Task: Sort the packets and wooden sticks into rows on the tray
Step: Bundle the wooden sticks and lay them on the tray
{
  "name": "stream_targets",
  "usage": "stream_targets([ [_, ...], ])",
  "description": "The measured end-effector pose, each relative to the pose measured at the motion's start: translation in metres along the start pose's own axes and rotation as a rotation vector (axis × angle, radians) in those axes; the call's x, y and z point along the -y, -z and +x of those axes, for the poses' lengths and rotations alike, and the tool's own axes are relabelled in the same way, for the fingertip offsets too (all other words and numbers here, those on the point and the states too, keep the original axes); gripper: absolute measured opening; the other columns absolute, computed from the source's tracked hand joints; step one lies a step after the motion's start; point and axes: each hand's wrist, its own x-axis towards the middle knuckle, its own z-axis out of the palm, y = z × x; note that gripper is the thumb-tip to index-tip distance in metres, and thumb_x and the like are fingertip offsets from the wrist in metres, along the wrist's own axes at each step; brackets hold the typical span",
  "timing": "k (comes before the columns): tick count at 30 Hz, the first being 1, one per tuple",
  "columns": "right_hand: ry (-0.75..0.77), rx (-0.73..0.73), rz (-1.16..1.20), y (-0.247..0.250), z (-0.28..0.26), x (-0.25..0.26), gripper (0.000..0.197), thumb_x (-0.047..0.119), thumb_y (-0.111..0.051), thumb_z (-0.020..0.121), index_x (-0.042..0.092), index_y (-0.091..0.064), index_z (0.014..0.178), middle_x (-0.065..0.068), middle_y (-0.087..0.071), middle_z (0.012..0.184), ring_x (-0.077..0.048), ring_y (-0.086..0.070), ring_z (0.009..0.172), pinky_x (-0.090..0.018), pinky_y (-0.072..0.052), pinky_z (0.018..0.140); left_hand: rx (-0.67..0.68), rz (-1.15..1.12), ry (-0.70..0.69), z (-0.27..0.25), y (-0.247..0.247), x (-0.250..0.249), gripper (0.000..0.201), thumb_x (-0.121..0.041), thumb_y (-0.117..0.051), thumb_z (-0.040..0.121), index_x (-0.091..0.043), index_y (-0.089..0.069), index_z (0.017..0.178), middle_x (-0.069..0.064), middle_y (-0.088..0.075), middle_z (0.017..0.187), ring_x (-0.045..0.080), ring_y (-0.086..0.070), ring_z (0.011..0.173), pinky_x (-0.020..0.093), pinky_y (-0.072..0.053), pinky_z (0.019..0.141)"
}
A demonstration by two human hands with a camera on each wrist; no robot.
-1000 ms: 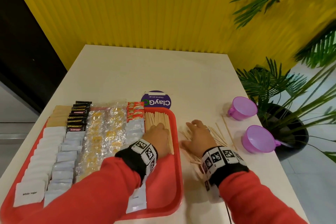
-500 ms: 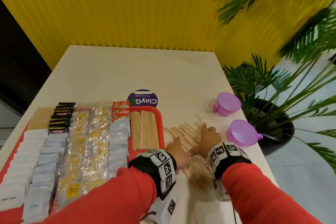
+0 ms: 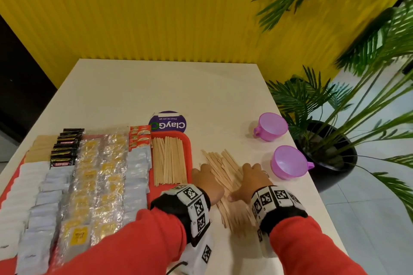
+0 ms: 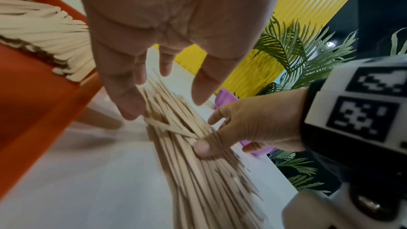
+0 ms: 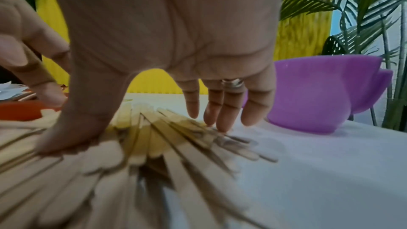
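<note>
A red tray (image 3: 189, 148) on the left holds rows of packets (image 3: 98, 185): white, grey, black, clear-yellow and red ones. A neat row of wooden sticks (image 3: 168, 161) lies at the tray's right side. A loose pile of sticks (image 3: 224, 172) lies on the table just right of the tray. My left hand (image 3: 206, 182) rests with straight fingers at the pile's left edge. At the pile's right side is my right hand (image 3: 252, 179). Its thumb (image 5: 66, 137) presses on the sticks (image 5: 154, 145) and its straight fingers (image 5: 211, 116) touch them. Neither hand grips any.
Two purple cups (image 3: 271, 126) (image 3: 289, 162) stand right of the pile, the near one close to my right hand. A round purple sticker (image 3: 167, 124) lies beyond the tray. A potted palm (image 3: 330, 156) stands past the table's right edge.
My left hand has left the stick row on the tray and moved right onto the loose pile. The right hand stayed on the pile, and the sticks now lie closer together.
</note>
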Motion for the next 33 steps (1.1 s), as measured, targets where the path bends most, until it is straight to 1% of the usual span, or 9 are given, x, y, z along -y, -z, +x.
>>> stream_targets([
  [5, 0.03, 0.043, -0.013, 0.004, -0.001, 0.005, 0.07, 0.038, -0.077, 0.07, 0.013, -0.04, 0.125, -0.007, -0.048, 0.124, -0.027, -0.049, 0.115, -0.035, -0.044, 0.092, 0.033, -0.024, 0.074, 0.008, -0.004, 0.008, 0.052, -0.009, -0.059, 0.074, -0.002, -0.04, 0.122, 0.014, -0.055, 0.116, 0.03, -0.057, 0.106, 0.035, -0.051, 0.084],
  [10, 0.074, 0.066, -0.038, 0.005, 0.001, 0.012, 0.04, 0.022, -0.067, 0.082, 0.008, -0.051, 0.115, -0.007, -0.059, 0.117, -0.021, -0.055, 0.095, -0.026, -0.04, 0.073, 0.014, -0.055, 0.093, 0.015, -0.006, 0.01, 0.063, -0.008, -0.054, 0.086, -0.007, -0.021, 0.139, 0.017, -0.05, 0.125, 0.031, -0.055, 0.113, 0.037, -0.048, 0.096],
  [14, 0.089, 0.033, -0.011, 0.0, 0.001, 0.01, 0.026, 0.015, -0.054, 0.089, 0.006, -0.054, 0.113, -0.01, -0.059, 0.118, -0.025, -0.057, 0.107, -0.026, -0.04, 0.076, 0.041, -0.264, 0.08, 0.025, 0.0, 0.003, 0.074, -0.001, -0.045, 0.092, -0.016, 0.0, 0.149, 0.02, -0.035, 0.142, 0.034, -0.047, 0.124, 0.038, -0.04, 0.103],
  [18, 0.087, 0.003, 0.024, -0.003, 0.002, 0.008, 0.025, 0.014, -0.044, 0.094, 0.005, -0.053, 0.115, -0.012, -0.058, 0.12, -0.026, -0.056, 0.11, -0.028, -0.042, 0.084, -0.01, -0.242, -0.035, 0.026, 0.008, 0.003, 0.078, 0.001, -0.048, 0.087, -0.014, -0.003, 0.149, 0.022, -0.043, 0.138, 0.036, -0.053, 0.117, 0.04, -0.05, 0.089],
  [20, 0.079, -0.006, 0.045, -0.005, 0.003, 0.007, 0.025, 0.013, -0.042, 0.096, 0.003, -0.051, 0.117, -0.012, -0.057, 0.121, -0.026, -0.055, 0.111, -0.028, -0.042, 0.085, -0.022, -0.17, -0.02, 0.021, 0.008, 0.007, 0.07, -0.001, -0.05, 0.087, -0.01, -0.015, 0.147, 0.023, -0.047, 0.134, 0.034, -0.056, 0.11, 0.028, -0.049, 0.066],
  [22, 0.057, -0.008, 0.071, -0.005, 0.005, 0.006, 0.024, 0.01, -0.04, 0.096, 0.003, -0.05, 0.117, -0.013, -0.057, 0.121, -0.026, -0.055, 0.11, -0.027, -0.041, 0.082, -0.009, -0.194, 0.029, 0.014, 0.006, 0.007, 0.055, -0.005, -0.052, 0.087, -0.001, -0.031, 0.138, 0.023, -0.051, 0.128, 0.027, -0.059, 0.092, 0.022, -0.043, 0.058],
  [26, 0.013, -0.032, 0.13, -0.006, 0.008, 0.001, 0.024, 0.01, -0.04, 0.095, 0.002, -0.051, 0.115, -0.014, -0.057, 0.119, -0.027, -0.055, 0.109, -0.027, -0.041, 0.084, 0.292, -0.052, 0.047, 0.0, -0.001, 0.005, 0.037, -0.007, -0.049, 0.093, 0.001, -0.05, 0.129, 0.014, -0.058, 0.112, 0.027, -0.058, 0.101, 0.028, -0.046, 0.082],
  [28, -0.008, -0.042, 0.159, -0.006, 0.008, -0.002, 0.024, 0.012, -0.04, 0.096, 0.003, -0.051, 0.115, -0.014, -0.057, 0.119, -0.028, -0.054, 0.11, -0.029, -0.041, 0.087, 0.255, -0.04, 0.011, 0.005, -0.006, 0.003, 0.037, -0.006, -0.05, 0.089, 0.001, -0.052, 0.125, 0.013, -0.061, 0.111, 0.023, -0.06, 0.093, 0.029, -0.049, 0.077],
  [33, -0.048, -0.07, 0.251, -0.005, 0.009, -0.006, 0.024, 0.012, -0.038, 0.095, 0.003, -0.051, 0.113, -0.015, -0.057, 0.118, -0.029, -0.054, 0.11, -0.031, -0.041, 0.089, 0.256, -0.12, -0.007, 0.021, -0.006, 0.003, 0.053, -0.009, -0.055, 0.087, -0.014, -0.04, 0.138, 0.017, -0.049, 0.134, 0.032, -0.051, 0.122, 0.039, -0.045, 0.099],
])
